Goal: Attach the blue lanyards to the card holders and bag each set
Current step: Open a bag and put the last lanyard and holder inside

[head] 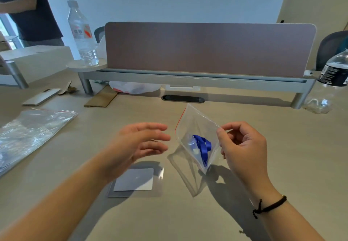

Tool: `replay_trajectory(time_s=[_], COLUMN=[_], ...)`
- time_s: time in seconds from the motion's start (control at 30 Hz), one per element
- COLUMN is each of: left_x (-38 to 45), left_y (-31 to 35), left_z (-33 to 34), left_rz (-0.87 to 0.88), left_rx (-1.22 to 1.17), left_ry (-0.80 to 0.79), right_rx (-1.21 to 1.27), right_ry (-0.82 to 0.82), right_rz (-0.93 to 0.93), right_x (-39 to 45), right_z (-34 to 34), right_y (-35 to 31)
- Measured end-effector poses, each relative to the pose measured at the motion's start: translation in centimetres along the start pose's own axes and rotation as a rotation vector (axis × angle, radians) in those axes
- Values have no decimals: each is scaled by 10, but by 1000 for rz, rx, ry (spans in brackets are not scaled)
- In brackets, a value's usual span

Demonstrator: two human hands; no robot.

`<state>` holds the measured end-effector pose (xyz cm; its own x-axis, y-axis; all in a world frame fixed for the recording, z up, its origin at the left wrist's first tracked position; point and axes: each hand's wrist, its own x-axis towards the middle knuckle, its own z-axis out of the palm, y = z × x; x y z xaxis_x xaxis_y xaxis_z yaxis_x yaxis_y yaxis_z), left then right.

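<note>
My right grip [243,146] pinches a clear zip bag [197,128] holding a blue lanyard [203,145] above the desk [244,109]; my left grip [139,143] hovers open over a card holder [135,181].

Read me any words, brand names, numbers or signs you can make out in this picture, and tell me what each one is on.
No text here can be read.
Water bottle at back left: a white and red label with print, too blurred to read.
Dark-labelled bottle at right: lines of white print, too small to read.
Small zip bag in the right hand: a red seal line only, no print.
Card holder on the desk: blank.
</note>
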<state>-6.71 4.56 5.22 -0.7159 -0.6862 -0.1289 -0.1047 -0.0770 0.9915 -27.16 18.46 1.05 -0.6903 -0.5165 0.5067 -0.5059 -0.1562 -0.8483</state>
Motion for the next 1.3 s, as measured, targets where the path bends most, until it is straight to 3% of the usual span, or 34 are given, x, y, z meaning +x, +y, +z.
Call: replay_trajectory(time_s=[0.07,0.13,0.2,0.27,0.6,1.07,1.3], left_x=[-5,-8,-13,-18,-13,-46,-52], left_y=[-13,-24,-30,-35,-52,-6,8], left_z=[-29,-52,-65,-72,-86,-78,-45], left_rz=[109,66,-28,-73,-52,-27,64], left_rx=[582,1074,1319,1361,1190,340,193], left_ry=[-30,-147,-223,-212,-69,-79,28], right_rx=[6,4,1,-22,-32,-44,-52], right_ry=[-28,-63,-94,-132,-228,-206,-209], right_rz=[3,-3,-12,-30,-47,-30,-31], right_x=[-2,-6,-9,-13,-23,-21,-22], right_z=[2,5,9,13,22,23,23], right_y=[1,0,0,0,0,5,1])
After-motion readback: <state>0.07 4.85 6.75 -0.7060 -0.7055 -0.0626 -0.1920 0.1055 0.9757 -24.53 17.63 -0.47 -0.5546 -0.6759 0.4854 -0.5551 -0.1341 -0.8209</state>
